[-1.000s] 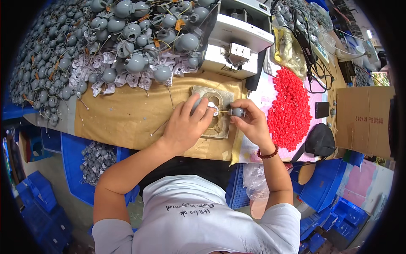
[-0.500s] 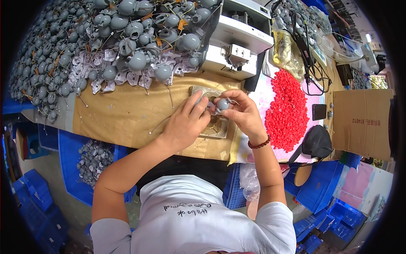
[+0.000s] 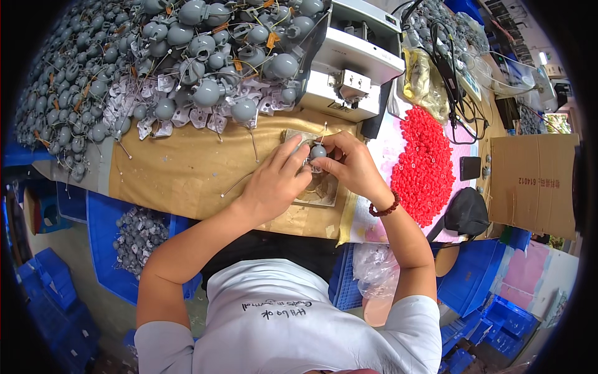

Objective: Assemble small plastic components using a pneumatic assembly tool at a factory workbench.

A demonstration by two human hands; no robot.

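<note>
A small grey ball-shaped part (image 3: 318, 151) with a thin wire rises between my two hands, over a square metal fixture (image 3: 322, 196) on the brown-covered table. My right hand (image 3: 349, 163) pinches the part from its right side, thumb below and fingers curled above. From the left, my left hand (image 3: 277, 177) has its fingers bent against the near side of a pale piece under the ball. What those fingertips grip is mostly hidden by the hand itself. A dark red bead bracelet (image 3: 385, 204) circles my right wrist.
Grey ball-shaped parts with wires (image 3: 205, 93) heap up at the back left. A white machine (image 3: 349, 62) stands behind the fixture. Small red pieces (image 3: 423, 168) lie in a pile at right, near a black phone-like slab (image 3: 470, 167) and a cardboard box (image 3: 532, 181). A blue bin (image 3: 103, 249) stands below left.
The grey ball-shaped part has shifted slightly left and down onto the fixture, turning so its wire points up. My right hand has moved left with it; my left hand has barely moved.
</note>
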